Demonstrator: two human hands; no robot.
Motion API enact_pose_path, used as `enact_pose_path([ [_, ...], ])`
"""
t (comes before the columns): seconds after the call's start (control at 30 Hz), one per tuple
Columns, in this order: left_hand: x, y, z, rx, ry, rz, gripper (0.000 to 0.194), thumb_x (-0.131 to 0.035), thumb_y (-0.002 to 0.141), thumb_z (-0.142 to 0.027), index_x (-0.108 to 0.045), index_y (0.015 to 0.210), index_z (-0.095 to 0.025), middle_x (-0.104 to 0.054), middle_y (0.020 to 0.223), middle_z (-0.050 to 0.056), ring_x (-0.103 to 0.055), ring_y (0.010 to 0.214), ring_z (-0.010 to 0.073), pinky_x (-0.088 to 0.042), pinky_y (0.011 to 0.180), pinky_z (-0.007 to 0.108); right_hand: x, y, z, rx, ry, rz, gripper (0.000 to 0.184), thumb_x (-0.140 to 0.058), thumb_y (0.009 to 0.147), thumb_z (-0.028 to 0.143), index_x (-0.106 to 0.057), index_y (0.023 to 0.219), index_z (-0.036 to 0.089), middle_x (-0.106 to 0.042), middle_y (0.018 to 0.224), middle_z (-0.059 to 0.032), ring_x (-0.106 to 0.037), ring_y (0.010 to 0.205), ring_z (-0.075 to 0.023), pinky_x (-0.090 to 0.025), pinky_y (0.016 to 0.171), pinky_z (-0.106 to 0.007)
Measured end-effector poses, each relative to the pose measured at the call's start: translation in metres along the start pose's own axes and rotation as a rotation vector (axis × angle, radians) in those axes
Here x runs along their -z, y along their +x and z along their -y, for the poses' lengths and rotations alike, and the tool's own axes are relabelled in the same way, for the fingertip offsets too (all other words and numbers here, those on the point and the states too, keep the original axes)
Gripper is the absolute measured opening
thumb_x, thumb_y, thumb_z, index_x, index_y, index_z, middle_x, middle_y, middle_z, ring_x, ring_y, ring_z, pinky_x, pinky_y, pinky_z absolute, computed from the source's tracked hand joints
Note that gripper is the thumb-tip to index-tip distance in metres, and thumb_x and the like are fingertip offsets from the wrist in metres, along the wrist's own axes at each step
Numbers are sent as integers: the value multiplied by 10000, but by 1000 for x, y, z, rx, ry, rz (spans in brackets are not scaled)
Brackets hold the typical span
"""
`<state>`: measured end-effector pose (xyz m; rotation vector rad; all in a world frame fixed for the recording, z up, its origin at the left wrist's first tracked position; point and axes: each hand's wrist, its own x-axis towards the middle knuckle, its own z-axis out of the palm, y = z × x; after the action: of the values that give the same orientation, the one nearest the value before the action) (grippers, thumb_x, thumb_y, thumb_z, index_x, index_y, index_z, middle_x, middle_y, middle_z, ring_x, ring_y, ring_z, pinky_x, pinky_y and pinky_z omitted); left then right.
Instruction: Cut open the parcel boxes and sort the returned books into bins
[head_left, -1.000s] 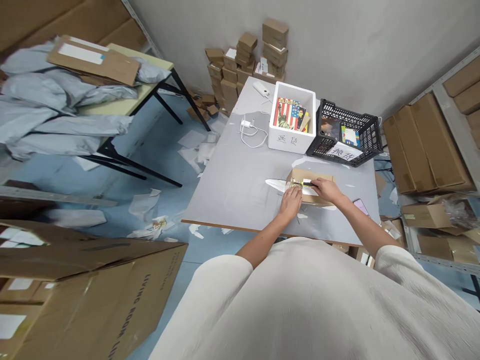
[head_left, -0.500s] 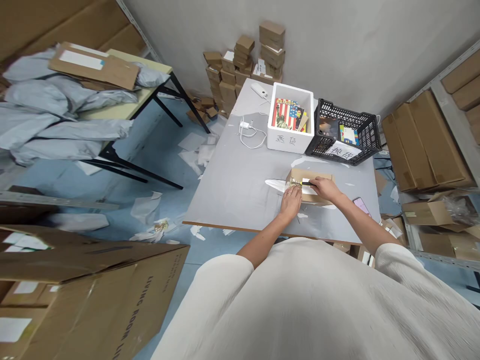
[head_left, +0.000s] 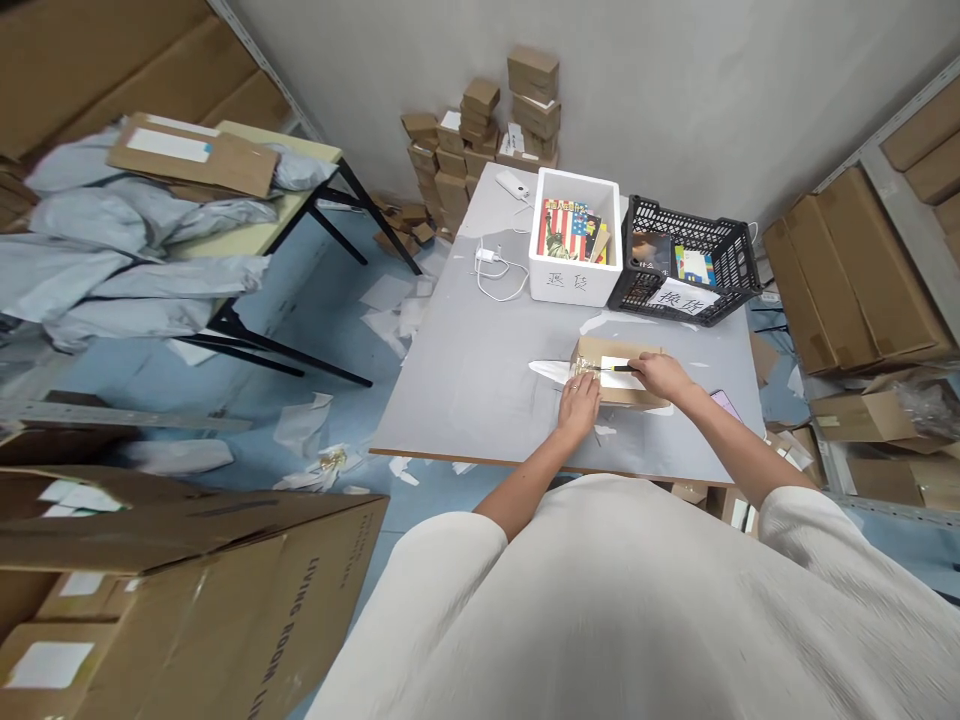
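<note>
A small brown cardboard box (head_left: 600,348) with a white label and clear tape on top lies near the front of the grey table (head_left: 457,400). My left hand (head_left: 580,402) holds the box at its left front corner, fingers over the edge. In my right hand (head_left: 661,377) is a utility knife (head_left: 621,369), dark with a bit of yellow, pointing left over the label and taped end. Whether its blade touches the box is too small to tell. White scraps stick to the tabletop around the box.
Behind the box stand a white foam box (head_left: 574,288) and a black plastic crate (head_left: 739,270), both with books. A charger cable (head_left: 502,296) lies left, a phone (head_left: 725,406) right. Stacked cartons (head_left: 454,190), a large carton (head_left: 300,600) and a parcel-covered table (head_left: 292,210) surround the workplace.
My right hand has shifted slightly right with the knife, baring more of the label. My left hand stays on the box. The camera view has moved a little.
</note>
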<state>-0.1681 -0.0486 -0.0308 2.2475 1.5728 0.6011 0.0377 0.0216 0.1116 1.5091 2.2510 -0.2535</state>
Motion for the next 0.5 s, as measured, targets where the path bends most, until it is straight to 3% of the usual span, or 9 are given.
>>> enact_pose_path([
  [0.5,8,0,-3,55,26,47,435,-428,1119,-247,-642,1497,-257,-628,1644,134,-538,1565,299,-370,1293,557,-5,-18,-31,-23,-27,15,401,-458,1118,236,-778,1358,200,-762,1264,-194,-739,1099,-315,-500,920,-389],
])
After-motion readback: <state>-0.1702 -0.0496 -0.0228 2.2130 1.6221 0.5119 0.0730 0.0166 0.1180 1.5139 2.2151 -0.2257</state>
